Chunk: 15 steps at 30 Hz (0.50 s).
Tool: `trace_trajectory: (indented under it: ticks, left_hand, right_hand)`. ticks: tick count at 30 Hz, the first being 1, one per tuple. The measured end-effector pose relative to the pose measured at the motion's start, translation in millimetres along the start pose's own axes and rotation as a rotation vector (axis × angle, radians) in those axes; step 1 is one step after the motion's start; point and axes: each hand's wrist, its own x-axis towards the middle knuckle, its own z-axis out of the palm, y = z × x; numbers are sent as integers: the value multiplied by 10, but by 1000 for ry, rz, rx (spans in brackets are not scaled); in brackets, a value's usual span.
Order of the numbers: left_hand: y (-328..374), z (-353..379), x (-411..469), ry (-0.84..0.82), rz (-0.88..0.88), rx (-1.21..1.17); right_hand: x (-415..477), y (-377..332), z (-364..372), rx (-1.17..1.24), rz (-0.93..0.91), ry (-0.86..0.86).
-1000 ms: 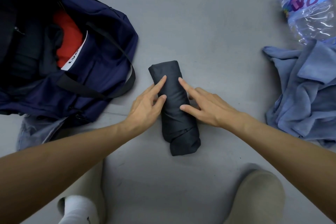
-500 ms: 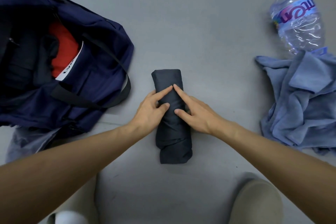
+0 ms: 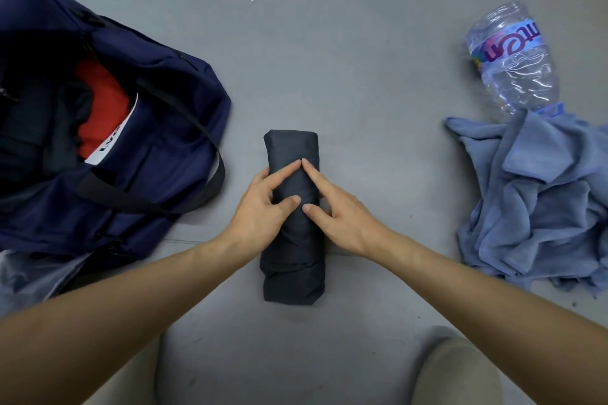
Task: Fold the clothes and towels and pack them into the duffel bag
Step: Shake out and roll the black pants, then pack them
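I am kneeling on a grey floor, looking straight down. At the centre a dark garment roll is lying lengthwise, running from 12 to 6 o'clock. My left hand and right hand are cupping it from either side. Forefingers and thumbs are meeting across its top and the other fingers are curling down its flanks. I judge I am squeezing the roll tight so it will not spring open before it is packed.

At 9 to 10 o'clock the navy duffel bag is gaping open, within easy reach. A red garment and a white label are showing inside. At 3 o'clock a blue towel is sitting in a crumpled, unfolded heap, probably waiting its turn. A clear water bottle is lying on its side at 1 o'clock, its neck slipping under the towel's edge.

My hands are hiding the roll's middle, so I cannot tell how its loose end is tucked. The bag's far side is running off the frame and its interior is mostly in shadow. A pale grey cloth is peeking from under the bag at 8 o'clock, and I cannot tell what it is.
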Motion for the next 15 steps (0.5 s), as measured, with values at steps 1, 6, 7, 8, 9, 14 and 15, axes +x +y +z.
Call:
trace_trajectory:
  ticks: [1,6,7,8,9,14,15]
  left_hand:
    - [50,-11,3,7,4,-8]
    - [413,-183,16,54,61,-52]
    - [505,-249,9,67,83,-60]
    - [599,-323,2,79,107,-68]
    - [688,-404,-2,93,129,-69]
    - [1105,-928,-88,202,209,-102]
    - [1179,-1041,-128,223,225,-115]
  right_hand:
    - [4,-24,-17,18,-7,16]
    - [44,-322,-212,163,-62,77]
    - [61,-422,-257,177,-77,86]
    - [80,-536,-304,191,-94,89]
    - [105,-653,-351,208,-113,88]
    - [331,-1332,-556,297,-197,21]
    - [387,-1471,-561,317,-218,-7]
